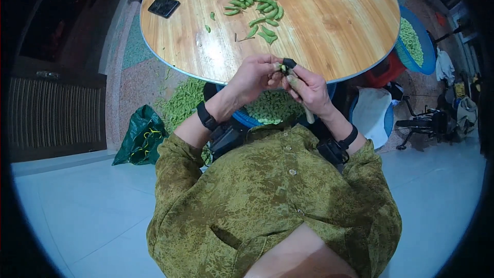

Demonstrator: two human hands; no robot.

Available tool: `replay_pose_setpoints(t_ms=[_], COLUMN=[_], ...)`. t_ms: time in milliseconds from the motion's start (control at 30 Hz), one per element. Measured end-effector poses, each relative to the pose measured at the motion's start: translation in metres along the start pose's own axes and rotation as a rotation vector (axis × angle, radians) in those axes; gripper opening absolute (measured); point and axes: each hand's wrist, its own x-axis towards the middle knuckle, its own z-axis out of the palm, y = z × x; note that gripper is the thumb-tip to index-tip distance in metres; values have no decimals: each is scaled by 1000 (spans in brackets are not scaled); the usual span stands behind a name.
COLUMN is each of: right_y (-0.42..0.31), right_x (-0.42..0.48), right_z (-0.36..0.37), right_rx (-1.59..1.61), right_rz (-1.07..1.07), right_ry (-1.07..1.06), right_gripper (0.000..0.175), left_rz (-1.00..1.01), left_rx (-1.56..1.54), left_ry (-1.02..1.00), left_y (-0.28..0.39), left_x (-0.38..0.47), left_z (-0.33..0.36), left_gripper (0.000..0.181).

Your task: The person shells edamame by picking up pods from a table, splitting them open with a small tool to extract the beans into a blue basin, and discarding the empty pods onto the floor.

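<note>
My left hand (251, 77) pinches a green bean pod (283, 68) between thumb and fingers, just over the table's near edge. Close against it, my right hand (312, 88) grips a small tool by its pale handle (309, 116), which sticks out below the palm. The tool's working end is hidden at the pod. A black covering (289, 62) wraps the right index fingertip. Beneath both hands, a blue basin (247, 120) holds many shelled green beans (274, 106). Unopened pods (270, 11) lie loosely on the round wooden table (328, 27) beyond.
A black phone (164, 7) lies on the table's left side. On the floor are a heap of pods (183, 102) and a green woven sack (139, 139). At right, another blue basin (428, 56) of beans stands by a red stool (386, 70). A person's leg shows at upper left.
</note>
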Motion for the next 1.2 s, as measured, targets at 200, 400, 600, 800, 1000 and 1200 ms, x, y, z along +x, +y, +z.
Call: replay_pose_setpoints(t_ms=[200,400,600,800,1000,1200], right_y=[7,4,3,5,-9,-9], right_x=[-5,-5,-18,-14,-17,-8], right_z=[4,7,-9,-2,-4,-13], right_rx=[-243,-728,-719,-751,-447,-34], right_rz=[-42,-277,-330,-470,-54,100], right_ry=[164,207,-69,-127,-22,170], right_gripper=[33,22,21,25,16,30], left_rz=[137,-17,189,533,754,866], left_rx=[453,405,1810,1813,1992,1744], left_ry=[239,195,-126,166,235,293], left_y=[-10,-2,44,61,51,44], left_x=[-1,-11,-74,-11,79,71], left_z=[20,13,-14,-22,-48,-39], left_gripper=[14,12,14,19,21,19])
